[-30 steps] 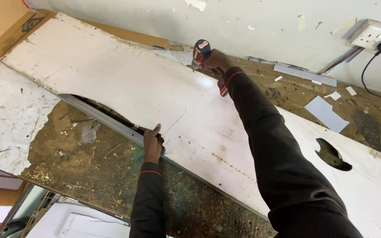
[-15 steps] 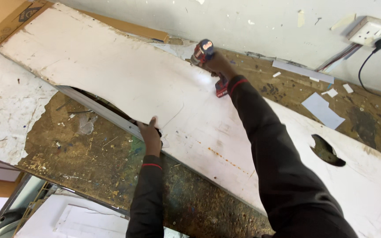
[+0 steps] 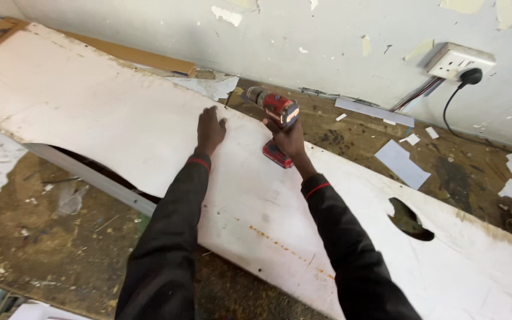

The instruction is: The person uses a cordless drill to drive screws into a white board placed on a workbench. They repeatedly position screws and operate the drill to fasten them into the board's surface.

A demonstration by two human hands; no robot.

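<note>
Right hand [image 3: 290, 140] gripping red drill [image 3: 277, 112], left hand [image 3: 210, 129] flat on white board [image 3: 102, 112]

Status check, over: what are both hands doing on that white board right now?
Left hand flat on white board. Right hand grips red drill, nose at the board's far edge. Nothing blocking.

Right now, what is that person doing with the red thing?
The person is working at a big white board lying on a messy workbench. The right hand grips a red drill, pointed at the board's far edge near the wall. The left hand lies flat on the board beside it, fingers spread.
</note>
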